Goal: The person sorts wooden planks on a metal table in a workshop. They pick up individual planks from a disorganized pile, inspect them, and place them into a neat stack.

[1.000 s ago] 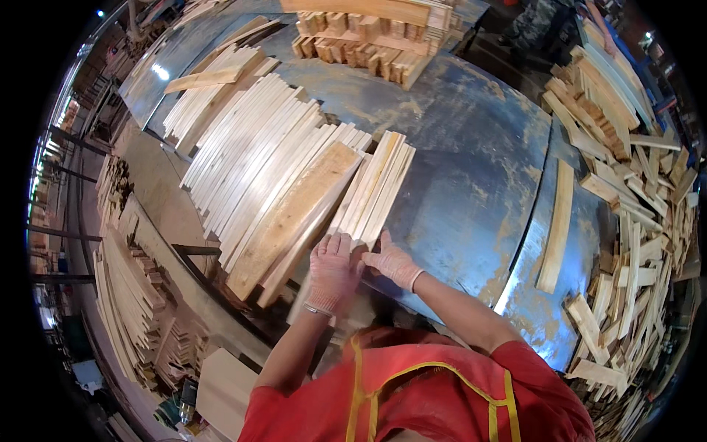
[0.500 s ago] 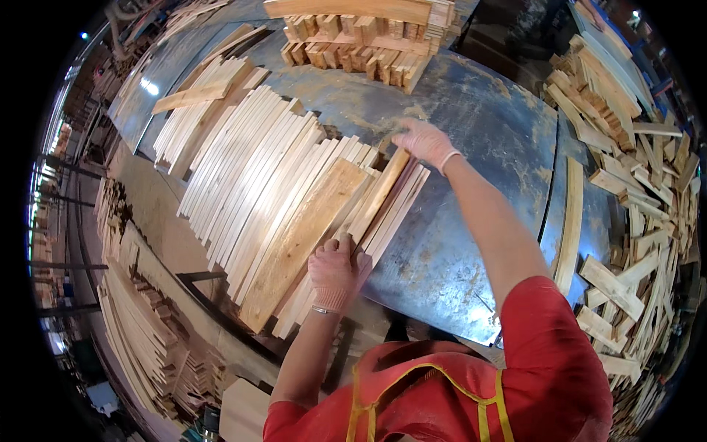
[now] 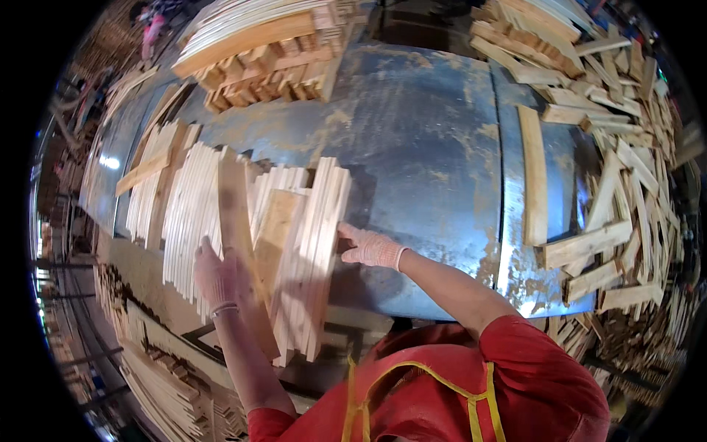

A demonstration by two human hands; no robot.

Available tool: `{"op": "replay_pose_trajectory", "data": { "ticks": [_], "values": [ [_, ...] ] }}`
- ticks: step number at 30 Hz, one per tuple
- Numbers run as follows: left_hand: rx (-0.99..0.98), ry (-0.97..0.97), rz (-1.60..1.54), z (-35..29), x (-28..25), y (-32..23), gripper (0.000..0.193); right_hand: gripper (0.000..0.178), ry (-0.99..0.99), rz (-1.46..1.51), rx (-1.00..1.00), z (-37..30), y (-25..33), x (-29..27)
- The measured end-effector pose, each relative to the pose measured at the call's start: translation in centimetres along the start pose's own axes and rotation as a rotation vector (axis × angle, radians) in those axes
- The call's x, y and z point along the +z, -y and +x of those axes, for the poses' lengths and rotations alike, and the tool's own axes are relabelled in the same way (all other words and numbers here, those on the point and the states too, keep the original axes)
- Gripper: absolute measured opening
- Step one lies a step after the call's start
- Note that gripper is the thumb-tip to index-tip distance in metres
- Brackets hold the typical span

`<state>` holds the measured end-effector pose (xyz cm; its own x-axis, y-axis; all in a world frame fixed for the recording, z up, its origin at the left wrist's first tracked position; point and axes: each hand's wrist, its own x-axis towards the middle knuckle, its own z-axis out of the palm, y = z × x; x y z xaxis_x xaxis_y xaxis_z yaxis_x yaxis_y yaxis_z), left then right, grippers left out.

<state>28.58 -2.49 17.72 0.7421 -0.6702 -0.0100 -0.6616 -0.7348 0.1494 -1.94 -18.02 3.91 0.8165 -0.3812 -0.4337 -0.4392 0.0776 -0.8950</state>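
Observation:
My left hand (image 3: 213, 278), in a pale knit glove, grips a long brown wooden board (image 3: 237, 221) by its left edge. The board lies slanted over a row of pale wooden strips (image 3: 193, 214) and is slightly blurred. My gloved right hand (image 3: 373, 247) has its fingers apart, with the fingertips at the right side of a bundle of strips (image 3: 313, 258). Nothing shows in its grasp. Between the held board and that bundle lies a wider yellowish board (image 3: 276, 232). Part of my left hand's grip is hidden.
The strips rest on a worn metal table (image 3: 427, 147). A tall stack of boards (image 3: 250, 44) stands at the far left. One single board (image 3: 532, 177) lies at the right, beside a jumbled heap of wood pieces (image 3: 626, 184). More strips (image 3: 158, 383) are piled low at left.
My left hand has moved left and now holds a brown board. My right hand has left the far end of a strip for the bundle's right side. The view has shifted.

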Motion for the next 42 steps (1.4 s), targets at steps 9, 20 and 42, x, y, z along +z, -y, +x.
{"op": "replay_pose_trajectory", "data": {
  "ticks": [9, 20, 42],
  "values": [
    [0.531, 0.063, -0.089, -16.8, 10.0, -11.7, 0.070, 0.095, -1.135, -0.964, 0.571, -20.6, -10.4, -20.2],
    [0.752, 0.386, -0.111, -28.5, 16.4, -31.1, 0.076, 0.070, -1.097, -0.807, 0.428, -37.8, -14.4, -24.6],
    [0.388, 0.807, -0.764, -34.9, 18.1, -40.2, 0.094, 0.086, -0.859, -0.082, -0.034, -38.7, -14.3, -14.1]
  ]
}}
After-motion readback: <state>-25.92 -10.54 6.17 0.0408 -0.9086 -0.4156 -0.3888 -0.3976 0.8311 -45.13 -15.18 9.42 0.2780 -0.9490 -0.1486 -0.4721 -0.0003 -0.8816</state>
